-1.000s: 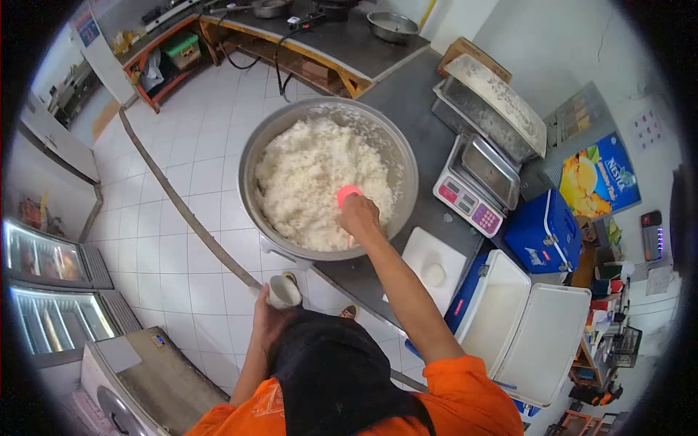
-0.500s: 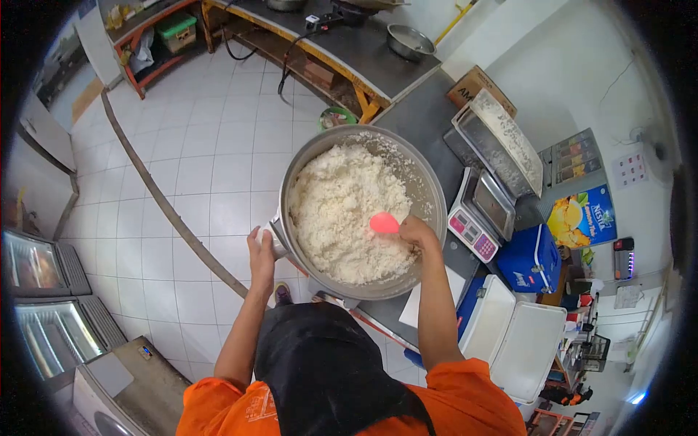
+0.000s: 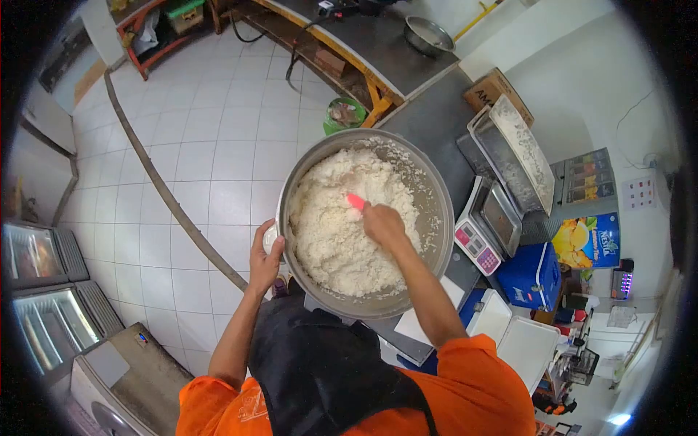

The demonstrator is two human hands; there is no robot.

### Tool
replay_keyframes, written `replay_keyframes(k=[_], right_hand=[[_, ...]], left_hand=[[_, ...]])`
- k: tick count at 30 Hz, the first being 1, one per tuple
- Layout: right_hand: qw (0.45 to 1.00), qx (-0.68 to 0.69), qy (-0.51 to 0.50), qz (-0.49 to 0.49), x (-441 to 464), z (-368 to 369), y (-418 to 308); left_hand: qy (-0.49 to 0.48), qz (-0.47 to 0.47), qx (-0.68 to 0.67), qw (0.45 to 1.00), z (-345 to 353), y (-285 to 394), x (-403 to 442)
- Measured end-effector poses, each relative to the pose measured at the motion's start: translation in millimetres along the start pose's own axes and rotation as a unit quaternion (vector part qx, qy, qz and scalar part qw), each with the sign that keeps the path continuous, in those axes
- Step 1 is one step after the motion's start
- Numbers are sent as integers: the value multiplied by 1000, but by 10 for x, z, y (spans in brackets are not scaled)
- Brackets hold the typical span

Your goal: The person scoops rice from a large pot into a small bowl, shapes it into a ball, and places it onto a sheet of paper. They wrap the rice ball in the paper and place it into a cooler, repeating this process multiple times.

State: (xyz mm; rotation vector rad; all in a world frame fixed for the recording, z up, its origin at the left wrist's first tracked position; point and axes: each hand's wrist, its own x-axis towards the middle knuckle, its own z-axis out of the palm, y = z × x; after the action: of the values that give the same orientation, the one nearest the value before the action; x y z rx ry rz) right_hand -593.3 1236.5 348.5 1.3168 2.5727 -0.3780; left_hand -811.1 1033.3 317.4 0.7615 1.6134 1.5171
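Observation:
A large round metal pot [image 3: 438, 251] full of white rice [image 3: 342, 254] stands in front of me, with rice grains stuck to its right inner wall. My right hand [image 3: 384, 227] is closed around a pink rice paddle [image 3: 355, 202] over the middle of the rice. The paddle's handle is hidden in my fist. At the pot's left side, my left hand [image 3: 263, 256] curls round a pale, rounded side handle [image 3: 270, 238], thumb near the rim.
On the counter to the right are a digital scale [image 3: 476, 245], rice-smeared metal trays [image 3: 520, 152] and a cardboard box [image 3: 499, 94]. A blue cooler [image 3: 525, 275] and an open white-lined cooler [image 3: 491, 320] sit nearer. A green-rimmed bin [image 3: 344, 115] is beyond the pot.
My right hand and the paddle have moved from the rice's right side up and left to its middle. My left hand stays at the pot's left side. The view has shifted slightly.

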Motion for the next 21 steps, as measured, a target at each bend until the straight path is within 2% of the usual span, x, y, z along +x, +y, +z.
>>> replay_keyframes(k=[1,3,5,6,8,9,11,12,14,15,16,17,19,21], right_hand=[[1000,23,-12,18,-135,14,-63],[996,91,-19,-7,-515,-73,-264],[981,145,-75,105,-715,378,-274],[981,146,-77,106,-843,424,-303],[988,84,-123,33,-1041,376,-386],[989,83,-122,33,-1099,235,-430],[976,49,-179,-115,-1258,-45,-496],[976,48,-180,-116,-1214,-22,-427],[994,15,-103,-26,-877,-14,-227],[992,-72,-96,-39,-657,-367,-295],[985,-152,-20,-72,-431,-373,-187],[987,-141,48,-57,-140,-345,-102],[990,-107,53,-74,87,-236,-71],[994,39,-85,58,73,-84,-304]], left_hand=[[-3,12,7,1000,-4,-4,22],[-8,21,18,1000,-22,-61,35],[10,39,38,998,-15,-170,59],[8,37,39,999,-11,-146,50],[7,30,25,999,-5,-60,44],[7,32,24,999,-3,-69,60],[2,46,40,998,-29,-125,59],[4,45,40,998,-32,-141,61],[1,32,19,999,-31,-164,58],[8,29,21,999,-34,-134,54],[1,25,5,1000,-24,-84,35],[-7,23,-12,1000,-14,-59,38],[1,45,31,999,-28,-185,53],[-29,-27,-12,999,-39,-60,43]])
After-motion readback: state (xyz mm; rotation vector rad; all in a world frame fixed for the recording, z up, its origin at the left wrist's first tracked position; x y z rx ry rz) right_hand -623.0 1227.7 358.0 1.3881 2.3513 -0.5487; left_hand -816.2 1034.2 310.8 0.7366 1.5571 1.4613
